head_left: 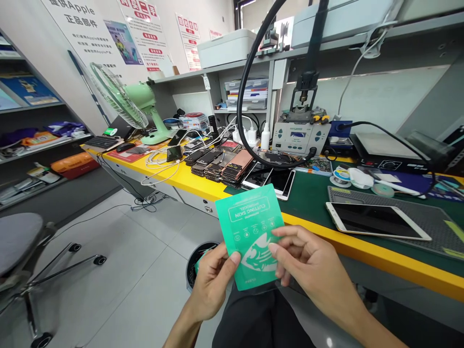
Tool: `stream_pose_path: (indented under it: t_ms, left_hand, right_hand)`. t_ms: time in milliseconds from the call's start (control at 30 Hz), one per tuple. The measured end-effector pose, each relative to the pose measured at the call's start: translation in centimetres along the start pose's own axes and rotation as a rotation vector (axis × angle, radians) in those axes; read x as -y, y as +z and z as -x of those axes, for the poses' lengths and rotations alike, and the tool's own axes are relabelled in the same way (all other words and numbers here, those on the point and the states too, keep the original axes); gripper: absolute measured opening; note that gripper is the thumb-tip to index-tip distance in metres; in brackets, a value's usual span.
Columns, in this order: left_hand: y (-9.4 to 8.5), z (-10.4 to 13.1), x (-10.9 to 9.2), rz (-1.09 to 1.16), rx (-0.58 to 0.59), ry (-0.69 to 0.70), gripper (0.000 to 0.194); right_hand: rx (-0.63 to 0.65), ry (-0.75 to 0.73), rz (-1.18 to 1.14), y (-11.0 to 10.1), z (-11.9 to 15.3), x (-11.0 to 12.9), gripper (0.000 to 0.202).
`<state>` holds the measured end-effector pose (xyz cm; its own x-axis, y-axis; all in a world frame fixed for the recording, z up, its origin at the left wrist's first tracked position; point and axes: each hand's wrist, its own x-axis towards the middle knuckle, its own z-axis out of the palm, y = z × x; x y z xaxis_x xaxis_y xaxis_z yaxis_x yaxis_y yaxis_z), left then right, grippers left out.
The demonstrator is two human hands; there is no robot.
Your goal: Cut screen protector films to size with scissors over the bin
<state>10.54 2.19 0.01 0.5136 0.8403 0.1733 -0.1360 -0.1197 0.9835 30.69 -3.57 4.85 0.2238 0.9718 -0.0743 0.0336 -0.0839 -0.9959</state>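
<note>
A green packet [250, 241] with white print reading "CUTTING SKIN" upside down is held up above my lap, in front of the bench edge. My left hand [213, 278] pinches its lower left edge, thumb on the front and fingers behind. At the packet's right side is my right hand [308, 261], its thumb and index finger on the front and the other fingers curled by the edge. A white-framed tablet [377, 220] lies on a grey mat to the right. Another white-framed device [284, 183] lies just behind the packet.
The yellow-edged bench [195, 191] carries stacked phones [221, 162], tangled white cables, a green fan [145, 104] and a soldering station [299, 137]. A black cable arcs over the middle. Below are a dark bin [192, 270] and, at far left, a wheeled chair [21, 241].
</note>
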Motion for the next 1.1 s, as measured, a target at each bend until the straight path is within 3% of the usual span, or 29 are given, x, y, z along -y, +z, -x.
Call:
stream_pose_path:
  t_ms: [233, 533, 667, 867, 1100]
  left_hand:
    - [-0.4, -0.2, 1.0, 0.012, -0.059, 0.01, 0.026]
    - [1.0, -0.5, 0.2, 0.095, -0.178, -0.031, 0.025]
    - [0.5, -0.7, 0.7, 0.075, -0.19, -0.062, 0.03]
    - [0.7, -1.4, 0.0, 0.008, -0.338, -0.093, 0.037]
    - [1.0, -1.6, -0.6, 0.002, -0.348, -0.088, 0.028]
  right_hand:
    - [0.048, -0.043, 0.001, -0.1, -0.1, -0.5, 0.031]
    - [0.077, -0.071, -0.005, -0.3, 0.0, -0.8, 0.026]
    - [0.14, -0.011, -0.1, -0.8, -0.3, 0.3, 0.029]
    - [0.176, 0.051, -0.177, -2.1, -1.6, 1.0, 0.029]
    - [0.206, 0.077, -0.153, -2.3, -1.7, 1.0, 0.028]
